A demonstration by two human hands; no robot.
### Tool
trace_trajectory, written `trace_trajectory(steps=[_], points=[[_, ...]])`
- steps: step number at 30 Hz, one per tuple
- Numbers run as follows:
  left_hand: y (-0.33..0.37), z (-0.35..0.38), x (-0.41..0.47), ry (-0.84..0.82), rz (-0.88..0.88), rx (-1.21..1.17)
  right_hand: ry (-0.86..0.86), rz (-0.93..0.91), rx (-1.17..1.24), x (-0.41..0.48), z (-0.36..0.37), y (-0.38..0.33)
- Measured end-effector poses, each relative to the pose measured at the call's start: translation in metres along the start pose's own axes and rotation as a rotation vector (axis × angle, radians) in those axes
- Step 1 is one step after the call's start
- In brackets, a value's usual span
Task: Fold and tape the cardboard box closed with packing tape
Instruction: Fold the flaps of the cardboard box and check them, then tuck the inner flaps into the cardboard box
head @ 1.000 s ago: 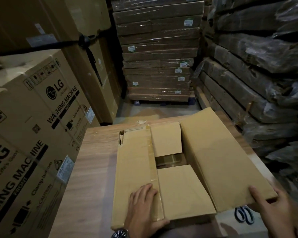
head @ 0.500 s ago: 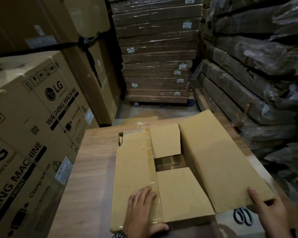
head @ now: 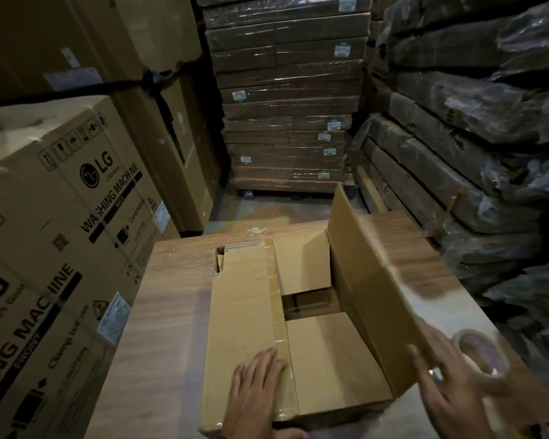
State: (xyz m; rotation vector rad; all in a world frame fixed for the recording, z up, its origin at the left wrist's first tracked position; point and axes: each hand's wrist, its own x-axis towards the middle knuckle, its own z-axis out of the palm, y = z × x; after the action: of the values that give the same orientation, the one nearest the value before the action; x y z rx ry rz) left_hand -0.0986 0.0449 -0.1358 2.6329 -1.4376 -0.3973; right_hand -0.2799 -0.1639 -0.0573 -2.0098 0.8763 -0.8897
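At the table's near edge, the left hand lies flat with straight fingers on the folded left flap of the box. The right hand, fingers spread, rests against the upright right flap, and a tape roll sits by the right edge. Bare wood runs left of and beyond the box, whose short flaps lie folded in with a gap between them.

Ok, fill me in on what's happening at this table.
A person is closing a cardboard box on a wooden table. The left hand presses flat on the folded-down left flap; the right hand, fingers spread, is against the raised right flap. A tape roll lies on the table by that hand.
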Motion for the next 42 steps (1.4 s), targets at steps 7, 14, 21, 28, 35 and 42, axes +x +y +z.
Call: trace_trajectory(steps=[7,14,21,28,35,42], points=[[-0.002,0.008,0.004,0.032,0.053,0.004,-0.388,-0.548,-0.343,-0.004,0.053,0.013],[-0.009,0.023,0.011,0.082,0.013,0.015,-0.598,-0.578,-0.627,-0.015,0.096,0.022],[-0.007,0.011,0.009,0.019,0.008,-0.082,-0.543,-0.603,-0.661,-0.019,0.110,0.033],[-0.009,0.007,0.009,-0.001,0.021,-0.152,-0.525,-0.577,-0.662,-0.018,0.116,0.035],[-0.016,0.003,0.012,0.133,-0.164,-0.087,-0.355,-0.657,-0.668,-0.001,0.115,0.033],[-0.044,-0.033,0.031,0.302,-0.610,-0.320,-0.325,0.217,-0.496,0.061,0.101,0.031]])
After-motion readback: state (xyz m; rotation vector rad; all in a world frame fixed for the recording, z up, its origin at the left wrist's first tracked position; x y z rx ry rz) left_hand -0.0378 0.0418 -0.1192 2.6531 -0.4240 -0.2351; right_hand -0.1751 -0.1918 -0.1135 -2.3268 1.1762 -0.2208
